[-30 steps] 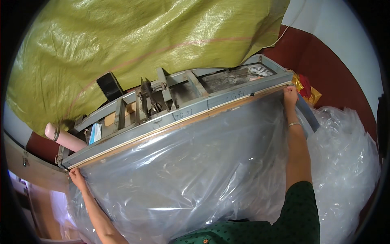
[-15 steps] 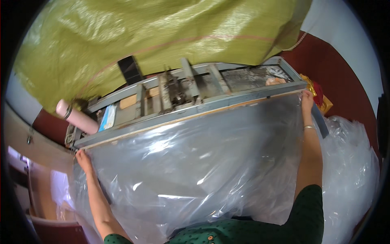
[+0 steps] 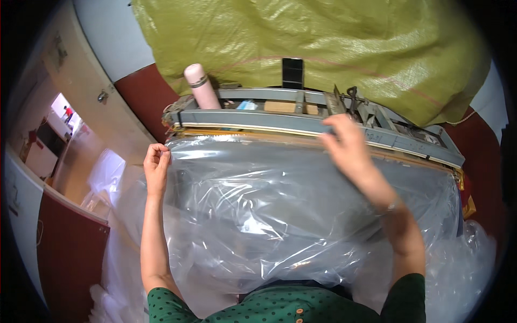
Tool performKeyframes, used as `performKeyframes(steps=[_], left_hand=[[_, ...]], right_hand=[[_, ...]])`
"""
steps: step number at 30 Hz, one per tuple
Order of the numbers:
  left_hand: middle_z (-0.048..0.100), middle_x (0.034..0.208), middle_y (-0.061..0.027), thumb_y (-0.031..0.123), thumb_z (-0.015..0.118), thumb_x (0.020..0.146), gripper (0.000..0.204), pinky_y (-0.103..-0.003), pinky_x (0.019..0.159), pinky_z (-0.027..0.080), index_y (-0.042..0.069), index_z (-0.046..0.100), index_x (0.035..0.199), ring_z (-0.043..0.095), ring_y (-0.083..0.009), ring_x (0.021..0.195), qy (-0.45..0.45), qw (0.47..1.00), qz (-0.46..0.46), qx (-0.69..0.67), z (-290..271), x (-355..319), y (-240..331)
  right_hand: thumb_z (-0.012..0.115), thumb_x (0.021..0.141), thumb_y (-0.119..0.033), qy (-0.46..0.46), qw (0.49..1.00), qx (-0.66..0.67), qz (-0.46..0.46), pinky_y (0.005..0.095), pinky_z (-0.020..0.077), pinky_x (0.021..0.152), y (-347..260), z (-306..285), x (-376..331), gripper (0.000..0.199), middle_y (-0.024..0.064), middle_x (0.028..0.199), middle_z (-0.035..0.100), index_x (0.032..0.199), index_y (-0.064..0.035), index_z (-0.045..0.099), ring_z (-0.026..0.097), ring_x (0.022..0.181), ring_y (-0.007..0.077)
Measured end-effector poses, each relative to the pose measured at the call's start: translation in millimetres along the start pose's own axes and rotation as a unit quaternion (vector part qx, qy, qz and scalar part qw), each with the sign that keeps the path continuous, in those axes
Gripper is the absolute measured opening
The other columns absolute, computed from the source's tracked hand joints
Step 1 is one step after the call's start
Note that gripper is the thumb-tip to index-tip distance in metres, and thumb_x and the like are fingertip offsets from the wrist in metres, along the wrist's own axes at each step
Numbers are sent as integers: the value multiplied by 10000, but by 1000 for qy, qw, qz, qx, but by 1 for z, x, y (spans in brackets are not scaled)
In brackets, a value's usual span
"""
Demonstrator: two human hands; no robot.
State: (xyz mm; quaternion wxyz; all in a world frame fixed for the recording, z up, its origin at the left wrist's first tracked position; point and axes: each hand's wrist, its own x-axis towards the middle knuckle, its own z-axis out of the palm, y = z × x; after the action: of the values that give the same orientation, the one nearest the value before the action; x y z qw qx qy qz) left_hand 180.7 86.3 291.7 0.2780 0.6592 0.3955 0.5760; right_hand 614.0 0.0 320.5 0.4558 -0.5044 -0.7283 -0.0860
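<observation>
Head view, clear plastic sheet (image 3: 269, 207), glossy, creased

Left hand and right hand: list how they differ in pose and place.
The left hand is pinched closed at the upper left corner of the clear plastic film; the right hand is open, with nothing visible in its grasp.
The left hand sits near the left end of the gray frame; the right hand overlaps its front rail nearer the middle.
Both are bare.
</observation>
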Motion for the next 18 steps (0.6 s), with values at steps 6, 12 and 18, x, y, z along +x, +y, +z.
performKeyframes(steps=[6, 12, 18], left_hand=[[538, 877, -6, 75, 557, 840, 149, -203, 687, 387, 50, 502, 976, 495, -72, 786, 51, 998, -15, 21, -49, -26, 20], [251, 1427, -165, 209, 678, 736, 768, -440, 1053, 197, 42, 265, 1362, 197, -315, 1335, -57, 888, 59, 453, -83, -76, -30], [221, 1428, -200, 269, 703, 710, 830, -441, 1065, 185, 2, 263, 1361, 183, -360, 1329, -176, 857, -106, 472, -82, -219, -65]], right_hand=[[689, 746, -284, -211, 941, 227, 138, 359, 467, 642, -103, 102, 12, 251, 112, 742, 631, 805, -45, 636, 608, 706, 254], [690, 755, -204, -170, 931, 213, 241, 268, 425, 549, 12, 69, -73, 179, 29, 624, 588, 725, -37, 634, 522, 591, 102], [665, 737, -171, 18, 927, -149, 345, 292, 395, 505, 153, -165, -213, 201, 79, 550, 533, 665, -5, 577, 491, 526, 136]])
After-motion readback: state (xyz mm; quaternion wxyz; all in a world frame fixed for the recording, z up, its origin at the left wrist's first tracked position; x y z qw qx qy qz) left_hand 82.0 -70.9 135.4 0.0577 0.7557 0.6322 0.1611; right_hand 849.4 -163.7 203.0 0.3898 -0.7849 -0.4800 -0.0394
